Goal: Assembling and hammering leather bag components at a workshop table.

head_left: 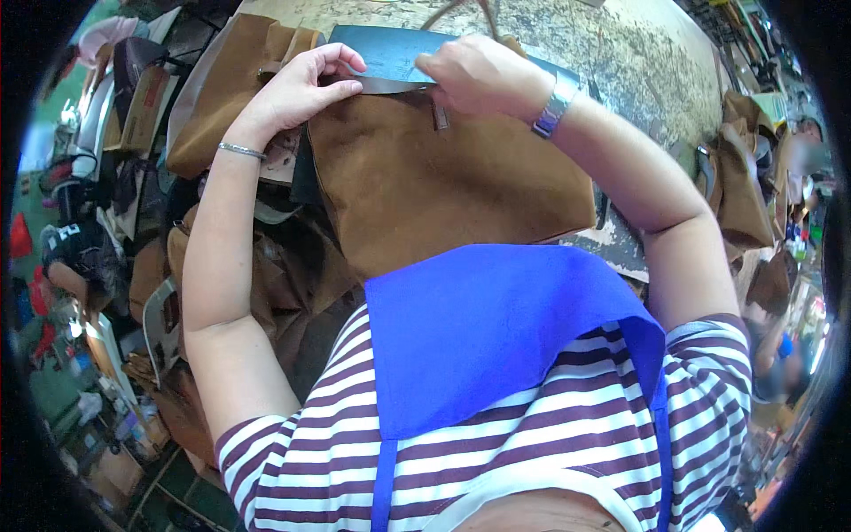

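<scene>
A brown suede-like bag (461,177) lies in front of me, its grey-lined mouth slightly parted along the far edge. At the left end of that mouth is my left hand (297,93), its thumb laid along the rim and its fingers curled, with a gap between them. My right hand (483,78) is closed in a fist over the rim farther right; what its fingers grip is hidden. Just below it hangs a small narrow tab (441,117). A blue flat sheet (390,53) lies behind the bag, under both hands.
The worn worktable (603,35) stretches beyond the sheet. Another brown bag (235,89) stands at the left, with more brown bags (292,266) below it. On the right is a further bag (745,191). A thin strap (461,9) arches at the top. People sit farther off on both sides.
</scene>
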Demonstrator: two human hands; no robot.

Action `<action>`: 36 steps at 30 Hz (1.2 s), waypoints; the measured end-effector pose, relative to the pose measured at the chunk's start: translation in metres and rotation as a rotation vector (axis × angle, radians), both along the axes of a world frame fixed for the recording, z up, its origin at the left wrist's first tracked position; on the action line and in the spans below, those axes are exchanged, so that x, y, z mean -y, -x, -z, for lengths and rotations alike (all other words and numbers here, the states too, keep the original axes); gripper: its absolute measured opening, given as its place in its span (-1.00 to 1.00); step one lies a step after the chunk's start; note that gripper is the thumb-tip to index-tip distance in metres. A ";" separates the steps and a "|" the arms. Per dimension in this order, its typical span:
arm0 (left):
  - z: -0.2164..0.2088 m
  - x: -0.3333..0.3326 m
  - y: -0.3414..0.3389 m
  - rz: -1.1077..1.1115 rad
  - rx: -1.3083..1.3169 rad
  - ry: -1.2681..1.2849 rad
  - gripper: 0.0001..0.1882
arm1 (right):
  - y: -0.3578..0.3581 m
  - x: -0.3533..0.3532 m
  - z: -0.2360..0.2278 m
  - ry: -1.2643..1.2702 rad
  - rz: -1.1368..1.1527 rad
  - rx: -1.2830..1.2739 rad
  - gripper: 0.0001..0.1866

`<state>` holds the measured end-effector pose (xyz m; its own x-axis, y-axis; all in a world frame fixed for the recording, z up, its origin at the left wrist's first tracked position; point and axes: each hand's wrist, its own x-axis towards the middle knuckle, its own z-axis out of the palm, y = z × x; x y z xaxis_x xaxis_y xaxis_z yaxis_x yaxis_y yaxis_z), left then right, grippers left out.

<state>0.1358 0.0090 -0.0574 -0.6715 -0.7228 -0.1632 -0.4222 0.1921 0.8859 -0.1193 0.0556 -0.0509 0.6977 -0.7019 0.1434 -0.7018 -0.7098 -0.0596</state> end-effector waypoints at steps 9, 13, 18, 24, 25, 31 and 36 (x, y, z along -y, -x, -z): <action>-0.005 0.002 0.002 -0.019 0.039 -0.058 -0.76 | 0.005 0.020 0.004 -0.396 0.014 0.339 -0.71; -0.010 0.001 0.005 -0.032 0.066 -0.102 -0.75 | 0.002 0.013 -0.016 -1.006 0.332 0.311 -0.53; -0.007 0.000 0.008 -0.018 0.135 -0.089 -0.71 | 0.006 0.025 0.024 -1.070 0.137 0.619 -0.64; -0.005 0.001 0.005 -0.032 0.094 -0.155 -0.68 | 0.004 0.028 0.028 -1.107 0.231 0.662 -0.63; -0.007 0.001 0.009 -0.027 0.091 -0.149 -0.68 | 0.002 0.035 0.037 -1.110 0.177 0.658 -0.65; -0.003 -0.001 0.005 -0.036 0.121 -0.123 -0.68 | -0.006 0.025 0.028 -1.296 0.094 0.877 -0.76; -0.005 0.004 0.002 -0.025 0.112 -0.135 -0.68 | -0.002 0.034 0.035 -1.238 -0.004 0.880 -0.73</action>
<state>0.1341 0.0051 -0.0523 -0.6260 -0.7054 -0.3326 -0.5225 0.0628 0.8503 -0.1171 0.0215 -0.0859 0.7089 -0.6873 -0.1583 -0.1249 0.0985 -0.9873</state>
